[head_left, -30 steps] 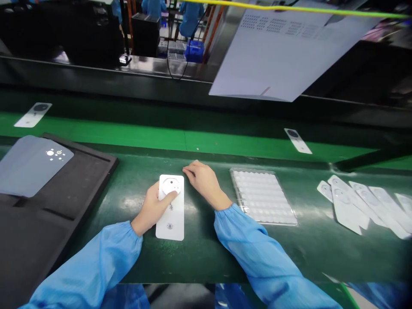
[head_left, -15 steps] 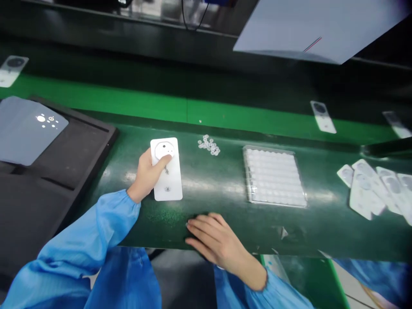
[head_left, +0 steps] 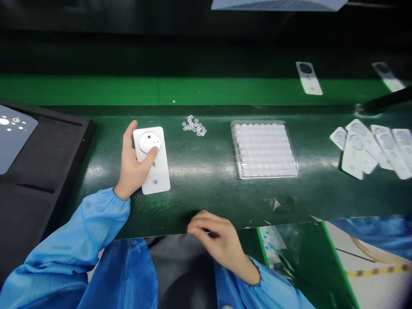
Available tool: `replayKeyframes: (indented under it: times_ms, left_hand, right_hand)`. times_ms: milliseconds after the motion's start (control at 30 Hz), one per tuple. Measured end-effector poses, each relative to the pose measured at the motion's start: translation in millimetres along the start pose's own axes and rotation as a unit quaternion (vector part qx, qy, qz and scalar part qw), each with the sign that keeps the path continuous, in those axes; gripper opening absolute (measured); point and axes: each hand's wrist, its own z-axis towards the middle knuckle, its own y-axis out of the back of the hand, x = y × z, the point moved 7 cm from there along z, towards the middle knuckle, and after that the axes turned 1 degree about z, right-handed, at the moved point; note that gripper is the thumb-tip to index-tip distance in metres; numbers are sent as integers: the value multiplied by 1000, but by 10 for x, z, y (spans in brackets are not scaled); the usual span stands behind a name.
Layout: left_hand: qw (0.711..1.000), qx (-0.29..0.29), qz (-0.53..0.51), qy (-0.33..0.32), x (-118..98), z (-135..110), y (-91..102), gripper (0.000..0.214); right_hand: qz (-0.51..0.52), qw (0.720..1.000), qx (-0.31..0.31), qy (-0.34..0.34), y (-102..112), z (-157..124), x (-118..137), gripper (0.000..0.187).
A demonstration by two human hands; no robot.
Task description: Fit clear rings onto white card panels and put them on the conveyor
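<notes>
My left hand grips a white phone-shaped panel over the green bench. The thumb presses on its octagonal camera-area piece, while the index finger sticks up along the left edge. Small dark marks show lower on the panel. My right hand is at the bench's front edge, fingers curled and thumb drawn in against them. Anything in that pinch is hidden or too small to make out. Beyond both hands lies a loose pile of small clear rings.
A clear tray of white round pieces lies right of centre. Several similar panels overlap at far right, and another panel lies on the bright green strip behind. A black tray carries a grey sheet at left.
The camera view has tilted down and shifted. My left index finger has lifted up beside the panel. My right hand has gone from fingers lying flat on the bench to curled.
</notes>
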Motion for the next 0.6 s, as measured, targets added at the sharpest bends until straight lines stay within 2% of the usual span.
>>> replayKeyframes:
  times_ms: [33,67,100,167,200,267,333,433,600]
  left_hand:
    - [999,3,24,-35,-69,-46,-25,73]
    - [996,14,54,-71,-143,-99,-63,67]
    - [990,35,85,-107,-216,-158,-118,52]
    - [973,95,133,-164,-332,-281,-247,22]
    - [964,127,144,-186,-373,-337,-305,16]
    - [950,175,139,-219,-426,-424,-381,18]
    - [941,205,119,-243,-446,-475,-418,28]
    - [934,217,113,-259,-415,-487,-424,22]
    - [940,231,112,-226,-326,-461,-422,17]
  right_hand:
    - [63,995,-30,-73,39,93,-78,20]
    - [125,981,-59,-134,67,183,-145,25]
    - [186,963,-84,-175,83,275,-189,29]
    - [291,927,-113,-208,84,465,-205,33]
    - [326,914,-117,-213,72,550,-194,34]
    - [364,899,-111,-217,34,674,-159,35]
    - [375,895,-95,-220,-13,731,-131,35]
    - [367,901,-76,-220,-51,735,-127,34]
    - [300,931,-40,-206,3,726,-160,33]
